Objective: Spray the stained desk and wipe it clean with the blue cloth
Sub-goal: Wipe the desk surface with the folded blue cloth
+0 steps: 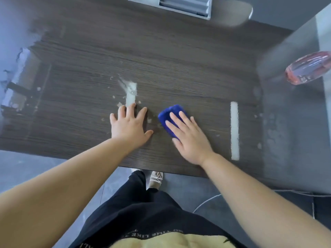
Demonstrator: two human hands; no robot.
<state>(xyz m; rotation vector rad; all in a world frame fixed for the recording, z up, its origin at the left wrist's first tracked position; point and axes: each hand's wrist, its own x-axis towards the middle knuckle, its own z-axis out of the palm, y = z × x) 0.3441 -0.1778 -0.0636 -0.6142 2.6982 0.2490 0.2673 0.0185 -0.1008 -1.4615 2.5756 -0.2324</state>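
Half the blue cloth (169, 111) under right hand (190, 140); blurred sprayer (308, 68), perhaps.

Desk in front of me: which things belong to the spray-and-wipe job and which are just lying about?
For the job: desk; blue cloth, pressed flat under the right hand; white smear by the left hand; white strip further right; pink bottle, blurred, probably the spray.

Lying about: grey tray at the desk's far edge; cable on the floor.
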